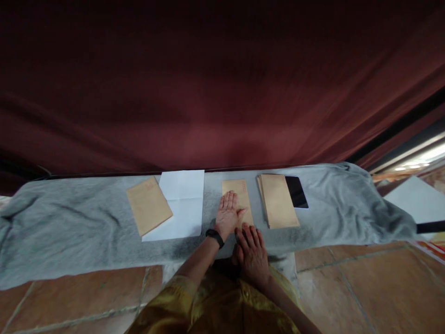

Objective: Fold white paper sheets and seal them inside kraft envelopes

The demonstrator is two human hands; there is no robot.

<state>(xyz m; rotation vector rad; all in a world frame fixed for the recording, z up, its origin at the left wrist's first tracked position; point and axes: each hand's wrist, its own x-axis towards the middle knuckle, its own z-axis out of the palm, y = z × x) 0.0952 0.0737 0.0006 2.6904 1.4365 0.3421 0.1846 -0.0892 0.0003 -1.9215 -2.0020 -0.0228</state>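
My left hand [227,214], with a black band on its wrist, lies flat and open on a brown envelope [241,191] in the middle of the grey cloth [69,222]. My right hand [253,253] rests flat with fingers stretched at the near end of that envelope, by the cloth's front edge. To the right lies a stack of brown envelopes [278,199]. Left of my hands a white sheet [182,202] with fold lines lies flat, and another brown envelope [148,204] partly overlaps its left side.
A dark phone [296,191] lies just right of the envelope stack. A dark red curtain [222,93] hangs behind the cloth-covered surface. Tiled floor [365,287] shows at the front. A white sheet [415,199] sits at the far right.
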